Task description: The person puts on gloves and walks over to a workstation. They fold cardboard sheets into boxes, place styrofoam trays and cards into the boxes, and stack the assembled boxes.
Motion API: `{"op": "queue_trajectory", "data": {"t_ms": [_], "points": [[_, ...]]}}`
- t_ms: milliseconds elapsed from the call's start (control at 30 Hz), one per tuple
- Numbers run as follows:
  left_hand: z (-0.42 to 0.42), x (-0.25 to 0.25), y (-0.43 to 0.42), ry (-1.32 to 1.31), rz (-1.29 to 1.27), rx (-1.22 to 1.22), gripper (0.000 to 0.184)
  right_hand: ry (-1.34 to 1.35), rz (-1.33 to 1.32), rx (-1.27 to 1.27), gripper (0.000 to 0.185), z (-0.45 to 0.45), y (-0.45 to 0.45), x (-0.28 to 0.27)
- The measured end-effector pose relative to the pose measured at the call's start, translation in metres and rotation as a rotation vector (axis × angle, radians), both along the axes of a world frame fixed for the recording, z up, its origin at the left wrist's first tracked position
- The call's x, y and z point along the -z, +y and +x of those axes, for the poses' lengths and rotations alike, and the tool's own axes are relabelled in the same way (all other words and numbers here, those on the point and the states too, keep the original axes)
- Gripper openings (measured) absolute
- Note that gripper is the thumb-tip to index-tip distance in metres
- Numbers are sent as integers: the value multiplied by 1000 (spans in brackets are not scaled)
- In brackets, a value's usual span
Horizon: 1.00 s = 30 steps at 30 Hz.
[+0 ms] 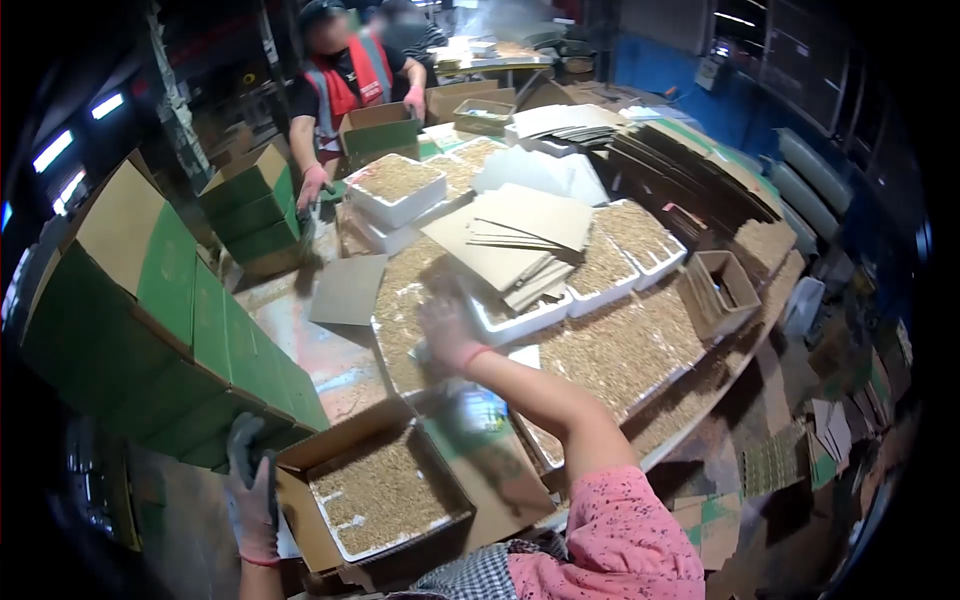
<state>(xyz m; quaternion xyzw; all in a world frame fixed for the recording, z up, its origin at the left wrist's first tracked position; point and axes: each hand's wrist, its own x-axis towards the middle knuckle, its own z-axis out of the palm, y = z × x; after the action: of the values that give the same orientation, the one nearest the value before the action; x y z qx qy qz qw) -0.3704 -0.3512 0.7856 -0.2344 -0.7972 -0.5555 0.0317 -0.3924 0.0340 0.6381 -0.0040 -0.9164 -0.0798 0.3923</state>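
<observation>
My left hand (pixel 252 495), in a grey-and-pink glove, is against the left side of an open cardboard box (pixel 288 505), its fingers pointing up with the thumb apart. Inside the box sits a white foam tray filled with sawdust-like material (pixel 385 490). My right hand (pixel 450 330), gloved and smeared by motion, reaches over a sawdust-filled tray (pixel 400 310), close to a stack of flat cardboard sheets (pixel 520 235). What its fingers do is blurred. A loose cardboard sheet (pixel 347 290) lies left of that hand.
Tall green-and-brown boxes (pixel 200 330) stand at the left. More filled foam trays (pixel 640 240) cover the table, with a small wooden box (pixel 722 290) at the right. Across the table, a co-worker in a red vest (pixel 365 75) has gloved hands near other boxes (pixel 380 135).
</observation>
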Motion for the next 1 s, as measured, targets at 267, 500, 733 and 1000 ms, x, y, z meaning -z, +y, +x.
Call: {"op": "queue_trajectory", "data": {"t_ms": [267, 500, 733, 1000], "points": [[-11, -13, 118, -25, 43, 261, 72, -452, -897, -395, 25, 6, 25, -61], [-16, -24, 161, -369, -63, 363, 16, -475, -617, -250, 47, 22, 35, -104], [4, 1, 43, -159, -639, 298, 39, -705, -373, 467, 63, -3, 118, -74], [-2, 93, -56, -101, -234, 17, 66, -96, -28, -296, 53, 111, -88, -194]]}}
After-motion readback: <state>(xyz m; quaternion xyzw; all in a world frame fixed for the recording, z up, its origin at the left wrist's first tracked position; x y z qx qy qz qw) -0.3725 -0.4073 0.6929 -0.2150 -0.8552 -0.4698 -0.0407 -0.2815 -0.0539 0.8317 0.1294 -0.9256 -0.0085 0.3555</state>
